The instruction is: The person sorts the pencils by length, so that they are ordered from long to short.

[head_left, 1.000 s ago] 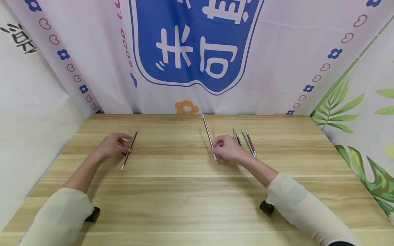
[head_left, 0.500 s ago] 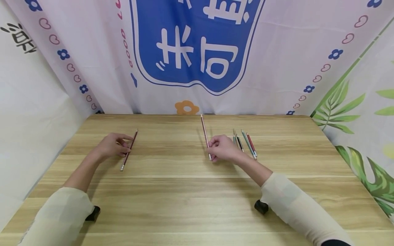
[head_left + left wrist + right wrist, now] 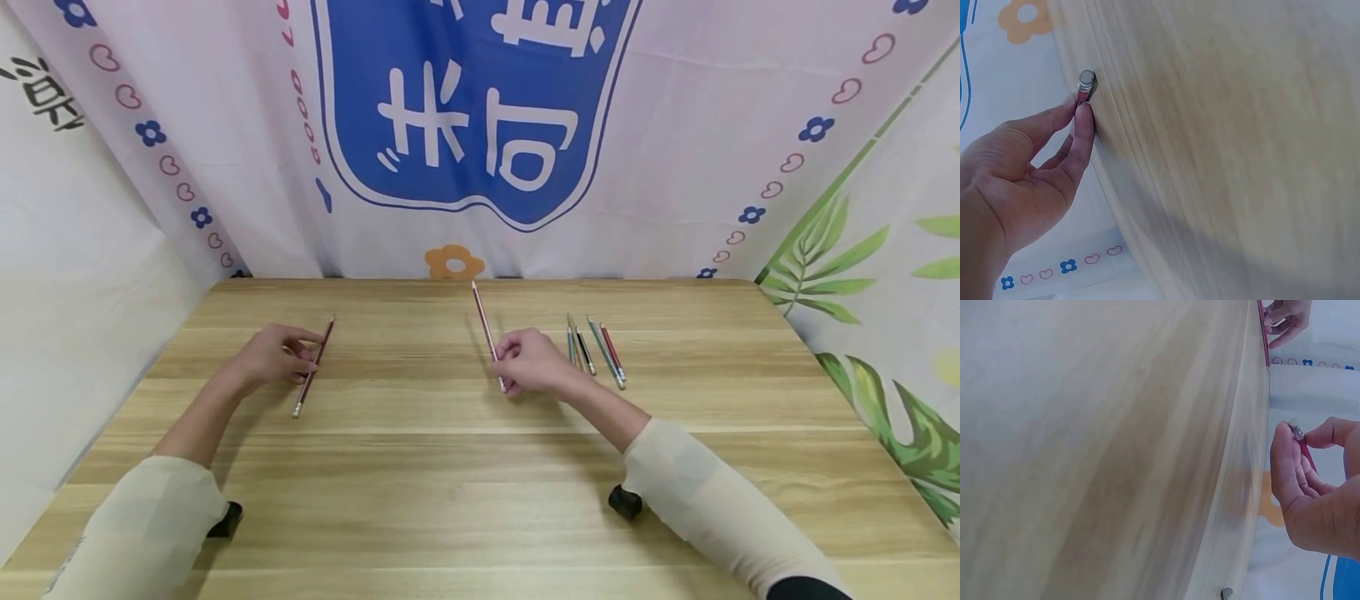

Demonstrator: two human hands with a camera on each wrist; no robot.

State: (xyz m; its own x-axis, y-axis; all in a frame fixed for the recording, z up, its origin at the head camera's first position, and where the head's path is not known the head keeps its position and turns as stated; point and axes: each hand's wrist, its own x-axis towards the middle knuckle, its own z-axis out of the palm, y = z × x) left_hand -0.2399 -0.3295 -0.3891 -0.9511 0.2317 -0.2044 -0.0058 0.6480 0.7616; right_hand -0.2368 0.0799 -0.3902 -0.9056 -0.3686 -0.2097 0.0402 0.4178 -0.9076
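Note:
My left hand [image 3: 273, 358] pinches a dark red pencil [image 3: 302, 398] at the left of the table. Its white eraser end points toward me. In the left wrist view the thumb and fingers meet on the pencil just below its metal eraser cap [image 3: 1087, 79]. Near the table's middle my right hand [image 3: 532, 360] holds a second dark red pencil [image 3: 483, 318] near its eraser end, its tip pointing away and slightly left. The right wrist view has this pencil [image 3: 1307, 455] between thumb and fingertips, with the left-hand pencil [image 3: 1265, 337] farther off.
Right of my right hand lies a loose group of several pencils, among them a teal one [image 3: 604, 352], a red one [image 3: 609, 342] and a black one [image 3: 585, 350]. A printed curtain [image 3: 675, 150] hangs behind the wooden table's [image 3: 420, 500] far edge.
My right hand has moved left with its pencil, away from the pencil group, showing more of those pencils. The left hand and its pencil stay in place.

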